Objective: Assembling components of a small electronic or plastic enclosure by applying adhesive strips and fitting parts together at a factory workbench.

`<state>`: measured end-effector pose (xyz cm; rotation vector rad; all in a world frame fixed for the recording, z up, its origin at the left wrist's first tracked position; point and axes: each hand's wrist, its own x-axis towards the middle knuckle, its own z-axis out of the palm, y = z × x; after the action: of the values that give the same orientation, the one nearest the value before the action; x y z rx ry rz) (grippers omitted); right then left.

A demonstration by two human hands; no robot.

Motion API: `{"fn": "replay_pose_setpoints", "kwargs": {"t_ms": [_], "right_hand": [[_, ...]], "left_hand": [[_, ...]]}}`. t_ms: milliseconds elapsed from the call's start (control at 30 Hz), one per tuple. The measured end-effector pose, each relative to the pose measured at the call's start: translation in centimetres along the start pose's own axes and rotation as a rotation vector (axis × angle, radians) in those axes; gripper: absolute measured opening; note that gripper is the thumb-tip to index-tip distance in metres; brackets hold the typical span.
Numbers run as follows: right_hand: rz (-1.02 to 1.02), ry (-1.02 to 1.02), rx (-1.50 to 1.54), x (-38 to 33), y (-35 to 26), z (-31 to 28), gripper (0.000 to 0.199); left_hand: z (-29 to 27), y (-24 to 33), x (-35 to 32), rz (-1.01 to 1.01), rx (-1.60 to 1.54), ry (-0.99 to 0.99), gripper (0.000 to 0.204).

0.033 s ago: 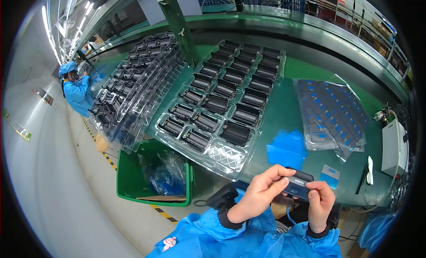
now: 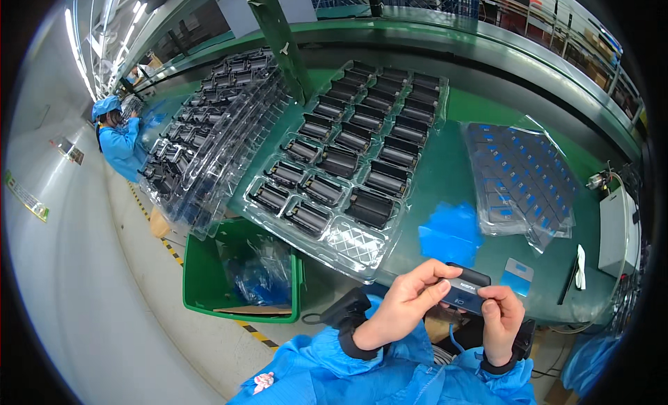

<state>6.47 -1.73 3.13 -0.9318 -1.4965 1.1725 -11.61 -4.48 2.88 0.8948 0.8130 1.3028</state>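
Note:
I hold a small black plastic housing over the table's near edge, with pale lettering on its front. My left hand grips its left end, the thumb flat on the front and the index finger along the top. My right hand pinches the right end between thumb and fingers. Just past the housing lies a heap of thin blue film pieces. A small grey plate with blue film rests to the right of it. To the left, a clear blister tray holds several similar black housings; one front pocket has none.
Stacked blister trays stand at the far left. Flat grey panels with blue tabs lie in plastic at the right, near a black-and-white tool and a white box. A green bin stands below; a co-worker sits far left.

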Motion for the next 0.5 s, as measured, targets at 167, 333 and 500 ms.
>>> {"fn": "replay_pose_setpoints", "kwargs": {"t_ms": [167,333,500], "right_hand": [[-0.136,-0.151,-0.137,0.4,-0.1,-0.2,0.012],[-0.041,-0.324,-0.005,1.0,0.3,2.6,0.033],[-0.016,-0.328,-0.069,2.4,0.3,3.0,0.051]], "left_hand": [[-0.5,1.9,-0.9,-0.072,0.004,-0.065,0.03],[-2.3,3.6,-2.5,0.053,0.27,0.231,0.036],[-6.6,5.9,-2.9,0.186,0.418,0.598,0.025]]}}
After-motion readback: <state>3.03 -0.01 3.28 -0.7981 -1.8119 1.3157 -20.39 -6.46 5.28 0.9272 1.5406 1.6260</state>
